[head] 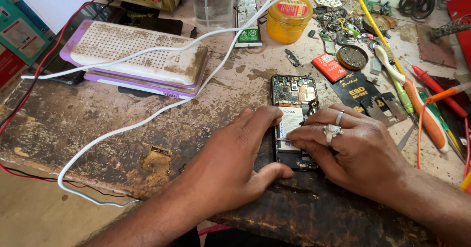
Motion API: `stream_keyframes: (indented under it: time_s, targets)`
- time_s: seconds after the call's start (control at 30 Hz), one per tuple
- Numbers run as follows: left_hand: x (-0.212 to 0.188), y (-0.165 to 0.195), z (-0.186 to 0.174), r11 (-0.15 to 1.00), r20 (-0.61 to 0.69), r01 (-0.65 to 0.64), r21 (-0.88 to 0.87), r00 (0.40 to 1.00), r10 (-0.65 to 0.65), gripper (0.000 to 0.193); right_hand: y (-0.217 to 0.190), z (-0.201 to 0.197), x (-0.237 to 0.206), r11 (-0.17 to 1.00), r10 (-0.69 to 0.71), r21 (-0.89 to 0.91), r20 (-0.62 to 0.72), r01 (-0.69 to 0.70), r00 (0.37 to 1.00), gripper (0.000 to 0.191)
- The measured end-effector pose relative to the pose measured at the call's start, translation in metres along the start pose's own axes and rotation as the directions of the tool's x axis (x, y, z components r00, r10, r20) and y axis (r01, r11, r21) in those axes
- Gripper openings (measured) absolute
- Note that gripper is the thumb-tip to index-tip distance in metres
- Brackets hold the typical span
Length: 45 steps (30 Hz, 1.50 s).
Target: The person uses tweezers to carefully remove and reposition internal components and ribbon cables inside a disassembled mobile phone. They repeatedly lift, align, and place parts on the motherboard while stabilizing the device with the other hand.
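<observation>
Phone [294,99] with its back cover off is lying flat on the worn table [98,124], and you are working on it with both hands. Your left hand [235,163] is sitting at the phone's 9 o'clock side, the fingers curled along the left edge and the thumb pressing near the bottom corner, so it is bracing the body rather than gripping it. Your right hand [353,149], wearing two rings, is lying at the 3 o'clock side and covering the lower right part of the phone; its fingertips are pinching together over a thin metal tool [283,140] whose tip is resting on the white battery [290,124]. The exposed circuit board at the phone's 12 o'clock end is staying uncovered by either hand.

A white cable [147,117] is trailing across the table at 10 o'clock from your hands, passing over a purple and white box [142,55]. A yellow jar [289,18] is standing at 12 o'clock, well apart from the phone. At 2 o'clock a small red battery [329,67] and a round tin [352,57] are lying among loose parts, and screwdrivers [422,109] are lying at 3 o'clock, near your right wrist.
</observation>
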<state>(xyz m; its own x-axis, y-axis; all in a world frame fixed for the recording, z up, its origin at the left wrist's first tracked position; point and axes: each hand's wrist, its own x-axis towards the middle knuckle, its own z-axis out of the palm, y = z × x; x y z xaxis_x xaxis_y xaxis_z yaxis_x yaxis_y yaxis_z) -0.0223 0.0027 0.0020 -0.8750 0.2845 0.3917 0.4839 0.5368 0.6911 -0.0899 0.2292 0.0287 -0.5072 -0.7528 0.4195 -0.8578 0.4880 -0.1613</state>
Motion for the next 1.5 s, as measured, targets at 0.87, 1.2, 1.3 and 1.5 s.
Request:
stream_keyframes:
  time_s: [0.87, 1.2, 1.3, 1.5]
  targets:
    - [0.0, -0.001, 0.0, 0.999, -0.025, -0.046, -0.026, 0.999, 0.045, 0.078, -0.004, -0.003, -0.001, 1.0, -0.01, 0.018, 0.044, 0.009, 0.999, 0.018]
    - [-0.001, -0.001, 0.001, 0.999, -0.015, -0.039, 0.011, 0.999, 0.04, 0.073, 0.006, 0.002, -0.004, 0.988, 0.063, 0.14, 0.057, -0.071, 0.996, 0.015]
    - [0.0, 0.0, 0.0, 0.999, 0.001, -0.036, 0.0, 0.999, 0.036, 0.071, 0.003, 0.001, -0.004, 0.984, 0.113, 0.132, 0.077, -0.122, 0.991, 0.015]
    - [-0.001, 0.0, 0.001, 0.998, -0.015, -0.059, 0.02, 0.998, 0.059, 0.07, -0.004, -0.006, -0.001, 1.0, 0.011, 0.024, 0.061, -0.013, 0.998, 0.018]
